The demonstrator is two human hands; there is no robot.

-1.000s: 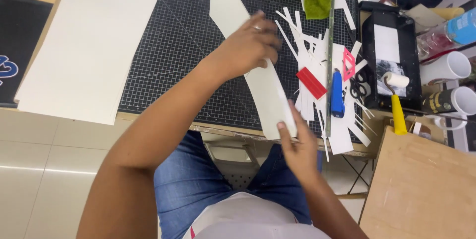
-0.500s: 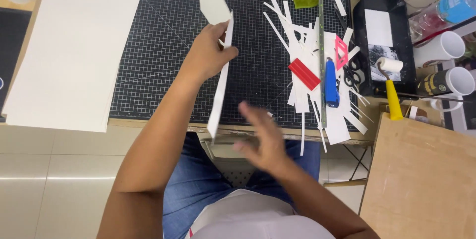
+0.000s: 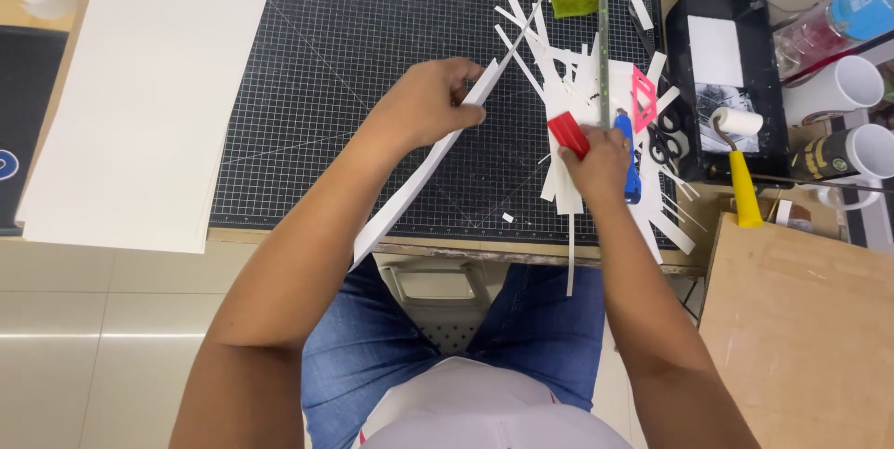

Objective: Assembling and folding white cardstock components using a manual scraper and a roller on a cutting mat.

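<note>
White card strip (image 3: 424, 170), long and narrow, pinched near its upper end in the left hand (image 3: 424, 104), now tilted diagonally across the black gridded cutting mat (image 3: 354, 58): long axis from the mat's near edge up toward the paper offcuts (image 3: 568, 67), tip pointing far-right. Half a second earlier held nearly upright, right hand loose in the air; now right hand (image 3: 596, 162) down near the mat's right edge, closed on a red-handled tool (image 3: 568, 134), beside the steel ruler (image 3: 603, 30) and blue utility knife (image 3: 631, 165). Probably readying a cut.
</note>
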